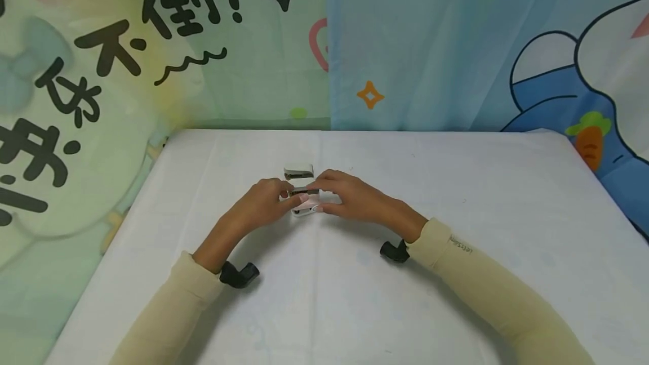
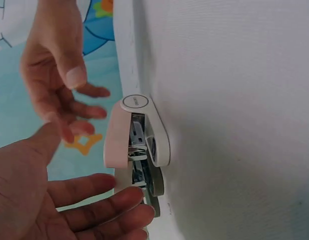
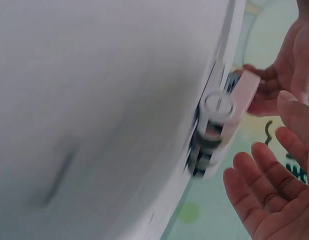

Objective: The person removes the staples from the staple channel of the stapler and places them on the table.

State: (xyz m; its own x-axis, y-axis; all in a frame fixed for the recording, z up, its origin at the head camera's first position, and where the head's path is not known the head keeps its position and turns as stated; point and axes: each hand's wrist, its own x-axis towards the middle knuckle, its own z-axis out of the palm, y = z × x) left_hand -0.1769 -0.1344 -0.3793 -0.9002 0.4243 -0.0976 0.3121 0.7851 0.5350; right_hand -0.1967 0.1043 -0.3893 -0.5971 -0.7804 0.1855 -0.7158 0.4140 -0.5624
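Note:
A pink-and-white stapler (image 2: 117, 142) lies nearest the person, with a grey-and-white stapler (image 2: 157, 177) behind it and another pale stapler (image 1: 299, 170) farther back. My left hand (image 1: 266, 201) is at the left of the row. In the left wrist view its fingers (image 2: 99, 210) are spread loosely beside the staplers, and contact is hard to tell. From the right reaches my right hand (image 1: 350, 196), fingers extended and relaxed around the near staplers. In the right wrist view this hand (image 3: 274, 195) curls around nothing. Both hands partly hide the middle stapler in the head view.
The staplers sit on a table with a white cloth (image 1: 456, 185). A printed curtain (image 1: 405, 44) hangs behind its far edge. Black camera mounts (image 1: 239, 275) are strapped beneath both wrists.

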